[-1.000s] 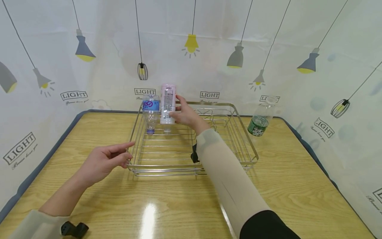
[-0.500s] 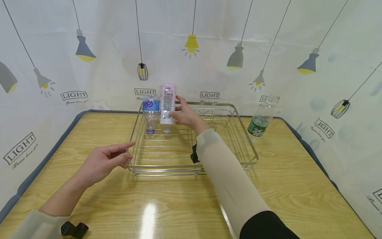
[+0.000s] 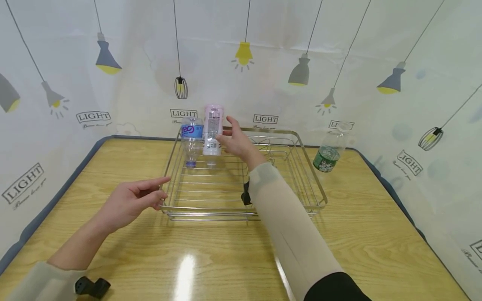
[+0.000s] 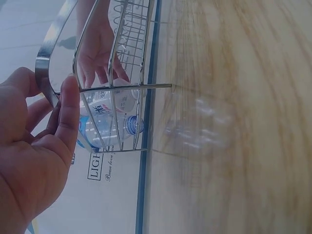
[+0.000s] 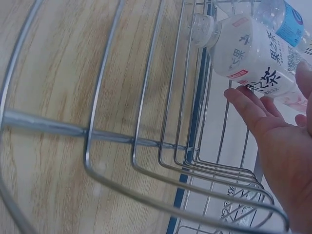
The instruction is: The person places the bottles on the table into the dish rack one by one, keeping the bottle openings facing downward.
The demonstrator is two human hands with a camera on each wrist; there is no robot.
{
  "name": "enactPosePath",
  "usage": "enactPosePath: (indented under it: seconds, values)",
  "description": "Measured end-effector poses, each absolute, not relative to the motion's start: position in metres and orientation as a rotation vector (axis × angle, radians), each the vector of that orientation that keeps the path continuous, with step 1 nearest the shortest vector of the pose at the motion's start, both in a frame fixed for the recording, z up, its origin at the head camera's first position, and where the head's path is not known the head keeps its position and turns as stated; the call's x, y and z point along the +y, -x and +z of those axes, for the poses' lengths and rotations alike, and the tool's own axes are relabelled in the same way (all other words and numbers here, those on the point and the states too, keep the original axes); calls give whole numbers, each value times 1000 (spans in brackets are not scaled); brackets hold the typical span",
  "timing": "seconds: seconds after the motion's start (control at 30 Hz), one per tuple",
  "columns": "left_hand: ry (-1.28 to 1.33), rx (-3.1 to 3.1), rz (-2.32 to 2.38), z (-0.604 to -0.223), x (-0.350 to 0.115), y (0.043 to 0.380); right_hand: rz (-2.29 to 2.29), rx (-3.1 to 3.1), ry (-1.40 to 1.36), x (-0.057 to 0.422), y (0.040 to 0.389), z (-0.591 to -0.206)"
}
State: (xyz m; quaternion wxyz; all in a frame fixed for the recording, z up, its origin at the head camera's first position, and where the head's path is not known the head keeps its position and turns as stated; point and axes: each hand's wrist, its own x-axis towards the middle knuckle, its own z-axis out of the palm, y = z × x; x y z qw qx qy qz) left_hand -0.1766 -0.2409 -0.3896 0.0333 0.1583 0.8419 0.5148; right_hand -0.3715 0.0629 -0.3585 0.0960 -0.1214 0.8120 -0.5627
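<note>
A wire dish rack (image 3: 211, 208) stands on the wooden table. My left hand (image 3: 129, 205) pinches its rim at the front left corner, thumb and fingers around the flat metal band in the left wrist view. At the rack's back left, a pink and white bottle (image 3: 213, 129) stands upside down, neck toward the wires. Beside it on the left is a clear bottle with a blue label (image 3: 192, 133), also inverted, purple-blue cap down. My right hand (image 3: 240, 143) is at the pink bottle's right side, fingers loosely extended; its thumb overlaps the bottle while the index finger stands off it.
A clear bottle with a green label (image 3: 327, 152) is on the table right of the rack, also seen behind its wires. A patterned curtain (image 3: 143, 62) closes off the back and sides. The rack's raised rim (image 3: 312, 175) surrounds its wire floor.
My right hand's fingers have loosened and drawn slightly away from the pink and white bottle, which stays in place. The left hand keeps its grip on the rack. The head view has shifted slightly.
</note>
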Motion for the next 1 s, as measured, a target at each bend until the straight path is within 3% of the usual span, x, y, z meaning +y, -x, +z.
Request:
enactPosePath:
  seconds: [0.53,1.0]
  values:
    - [-489,2608,1565,-388,-241,175,-1807,2455,398,74,370,-325]
    - [-569,2881,1383,-381,-242,169,-1962,2339,645,122,329,-264]
